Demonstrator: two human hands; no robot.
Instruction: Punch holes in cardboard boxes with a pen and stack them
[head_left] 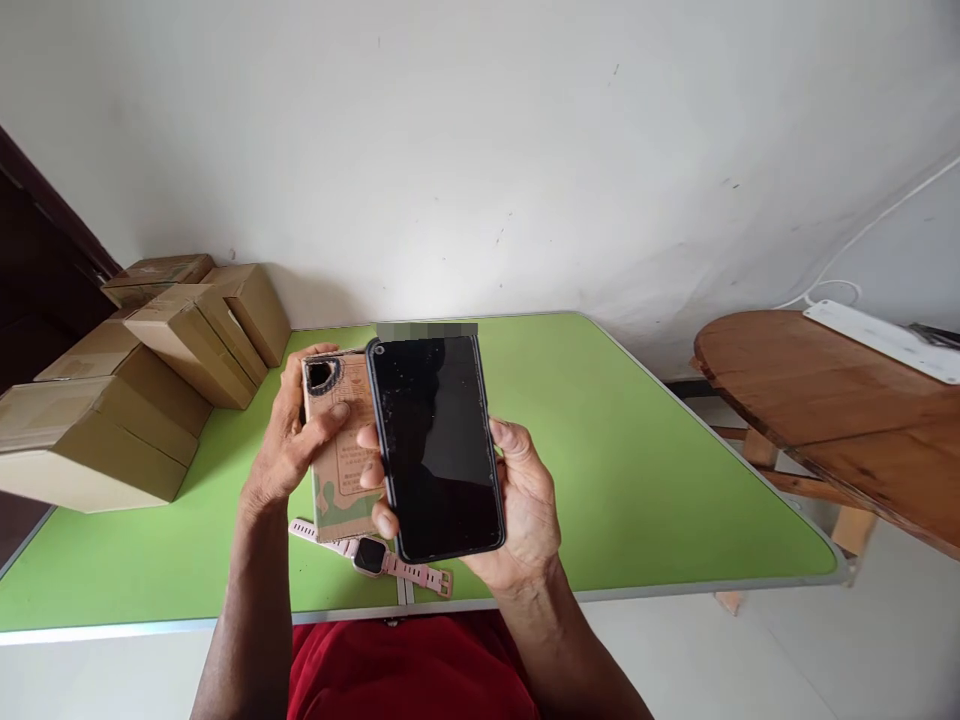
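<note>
My left hand [294,435] grips a small cardboard box [341,460] by its left side, thumb across the front. A ragged dark hole is cut in the box's upper left corner, and printed text and a green patch mark its face. In my right hand [529,500] is a black smartphone [442,450], screen towards me and dark, with fingers wrapped round both edges. The phone overlaps the right part of the box and hides it. Below them a pink smartwatch [369,555] lies on the green table [622,480], its strap spread out.
Several brown cardboard boxes [154,410] stand at the table's left end against the wall. To the right is a wooden table [840,400] bearing a white power strip [881,340] with a cable. The green table's front edge runs just before my body.
</note>
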